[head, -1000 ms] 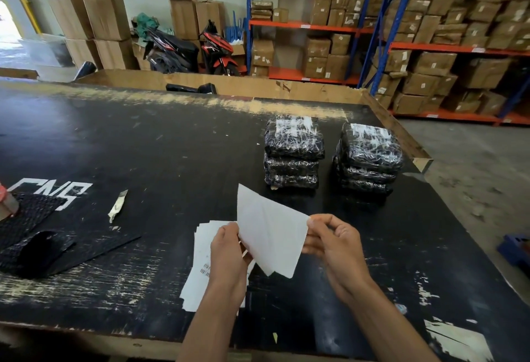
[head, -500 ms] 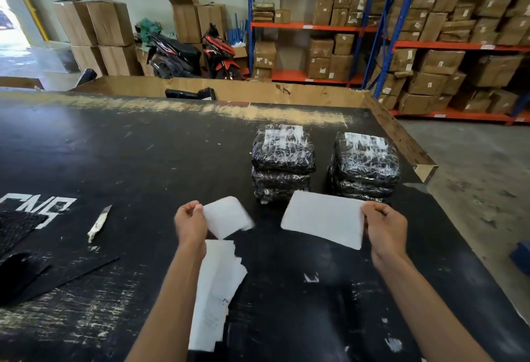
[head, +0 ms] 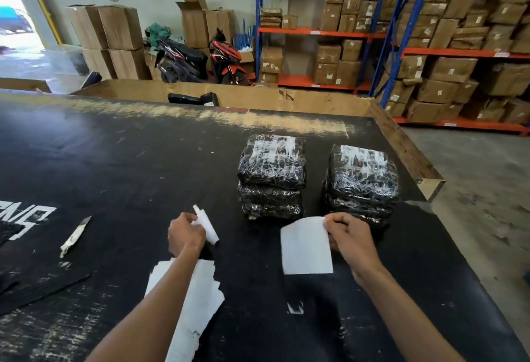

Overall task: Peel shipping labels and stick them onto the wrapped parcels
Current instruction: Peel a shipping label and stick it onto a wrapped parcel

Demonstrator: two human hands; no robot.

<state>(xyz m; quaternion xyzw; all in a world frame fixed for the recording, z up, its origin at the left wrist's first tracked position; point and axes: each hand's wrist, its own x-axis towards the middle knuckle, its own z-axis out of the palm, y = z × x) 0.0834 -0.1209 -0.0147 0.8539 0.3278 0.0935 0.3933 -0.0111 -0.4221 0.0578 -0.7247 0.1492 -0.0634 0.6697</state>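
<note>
My right hand (head: 351, 242), forearm reaching in from lower right, is pinching the white label (head: 306, 247) by its top corner just below the right parcel stack (head: 362, 182). My left hand (head: 185, 237) is clenching the curled backing strip (head: 207, 226) at frame centre, above the label pile (head: 198, 301).

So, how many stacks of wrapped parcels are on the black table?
2: the left stack stands ahead of the left hand; the right stack stands beside it, just beyond the right hand.
</note>
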